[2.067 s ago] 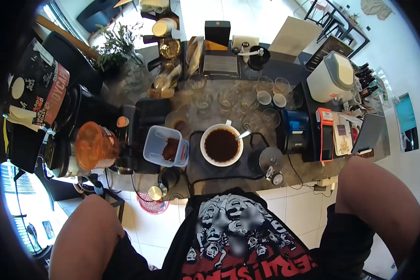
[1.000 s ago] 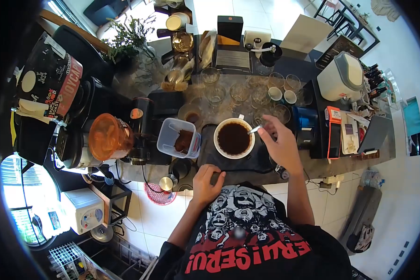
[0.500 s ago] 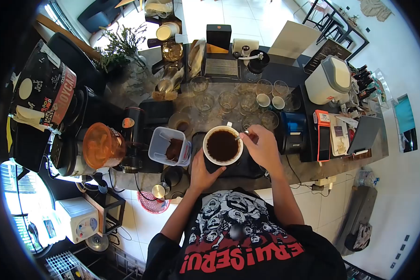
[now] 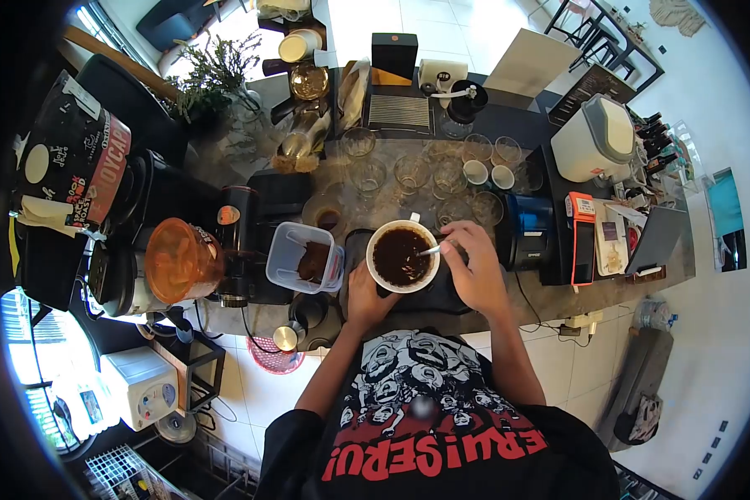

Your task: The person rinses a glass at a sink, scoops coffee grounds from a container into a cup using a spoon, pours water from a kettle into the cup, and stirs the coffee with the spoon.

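A white cup of dark coffee [image 4: 402,257] is in the middle of the view, its handle pointing away from me. My left hand [image 4: 369,296] is closed around the cup's lower left side. Between the fingertips of my right hand [image 4: 476,268] is the handle of a metal spoon [image 4: 432,250]; its other end dips into the coffee, where the bowl is hidden. Light streaks show on the liquid's surface. Just left of the cup stands a clear plastic container [image 4: 287,250] with brown coffee grounds inside. Beneath the cup lies a black mat or scale, partly hidden.
Several clear glasses [image 4: 411,173] and two small white cups [image 4: 475,172] stand beyond the cup. At left is a grinder with an orange hopper [image 4: 179,260]. A blue-black machine [image 4: 528,233] and a card terminal [image 4: 582,242] are on the right. A metal tamper [image 4: 286,337] sits near the counter edge.
The spoon has shifted within the coffee, and light streaks now show on the surface. My right hand has moved slightly right. My left hand still holds the cup.
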Available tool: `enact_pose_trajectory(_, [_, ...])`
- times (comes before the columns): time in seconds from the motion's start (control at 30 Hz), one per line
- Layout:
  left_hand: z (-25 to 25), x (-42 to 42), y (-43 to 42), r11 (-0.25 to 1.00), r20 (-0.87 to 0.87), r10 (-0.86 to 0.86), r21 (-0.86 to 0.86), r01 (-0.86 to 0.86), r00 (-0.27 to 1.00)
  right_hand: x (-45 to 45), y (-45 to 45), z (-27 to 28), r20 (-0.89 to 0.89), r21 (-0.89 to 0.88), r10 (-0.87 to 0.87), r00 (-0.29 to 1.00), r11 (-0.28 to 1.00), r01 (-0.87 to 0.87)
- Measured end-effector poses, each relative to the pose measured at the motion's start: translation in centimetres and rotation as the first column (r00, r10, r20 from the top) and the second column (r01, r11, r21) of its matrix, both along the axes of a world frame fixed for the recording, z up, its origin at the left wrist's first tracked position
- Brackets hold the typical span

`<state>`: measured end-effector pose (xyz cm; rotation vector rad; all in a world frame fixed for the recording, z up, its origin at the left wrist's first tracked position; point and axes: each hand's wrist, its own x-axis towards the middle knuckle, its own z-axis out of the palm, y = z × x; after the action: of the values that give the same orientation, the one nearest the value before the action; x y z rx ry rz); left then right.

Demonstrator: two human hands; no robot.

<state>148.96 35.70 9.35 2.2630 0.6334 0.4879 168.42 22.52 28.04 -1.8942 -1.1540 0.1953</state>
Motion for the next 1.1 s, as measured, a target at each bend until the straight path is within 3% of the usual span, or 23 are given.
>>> enact_pose_trajectory(0.13, [0.0, 0.1, 0.1, 1.000, 0.000, 0.001, -0.010, -0.001, 1.000, 0.7, -0.8, -0.6, -0.125, -0.043, -0.012, 0.992, 0.999, 0.007])
enact_pose_trajectory(0.23, [-1.2, 0.0, 0.3, 1.000, 0.014, -0.025, -0.001, 0.025, 1.000, 0.5, -0.8, -1.3, -0.242, 0.038, -0.053, 0.969, 0.997, 0.064])
enact_pose_trajectory(0.3, [-2.1, 0.2, 0.5, 0.998, 0.035, -0.057, 0.007, 0.056, 0.998, 0.8, -1.2, -1.7, -0.271, 0.050, 0.040, 0.962, 0.998, -0.027])
enact_pose_trajectory(0.33, [-1.4, 0.2, 0.3, 0.998, 0.041, -0.036, -0.049, 0.038, 0.999, 0.9, -1.4, -1.8, -0.285, 0.057, 0.087, 0.955, 0.996, -0.074])
enact_pose_trajectory(0.5, [5.6, 0.5, -0.2, 0.974, 0.132, 0.047, -0.225, -0.017, 0.990, 0.1, -1.6, -2.1, -0.295, -0.013, -0.002, 0.956, 1.000, -0.002])
enact_pose_trajectory(0.63, [7.1, 1.1, -0.3, 0.978, 0.196, 0.075, -0.208, -0.033, 0.978, -0.4, -0.8, -2.9, -0.360, 0.115, -0.014, 0.933, 0.992, 0.059])
enact_pose_trajectory(0.8, [9.1, 3.2, 0.2, 0.936, 0.333, 0.087, -0.350, 0.037, 0.939, 0.0, -1.3, -2.5, -0.354, 0.009, -0.012, 0.935, 1.000, 0.016])
enact_pose_trajectory(0.9, [7.0, 3.5, 0.2, 0.967, 0.361, 0.149, -0.248, -0.060, 0.921, 0.2, -1.5, -2.4, -0.360, -0.053, -0.026, 0.932, 0.999, 0.007])
enact_pose_trajectory(1.1, [3.2, 2.4, 1.0, 0.949, 0.263, 0.001, -0.304, 0.082, 0.965, 0.5, -1.4, -3.0, -0.373, -0.051, -0.038, 0.927, 0.999, 0.020])
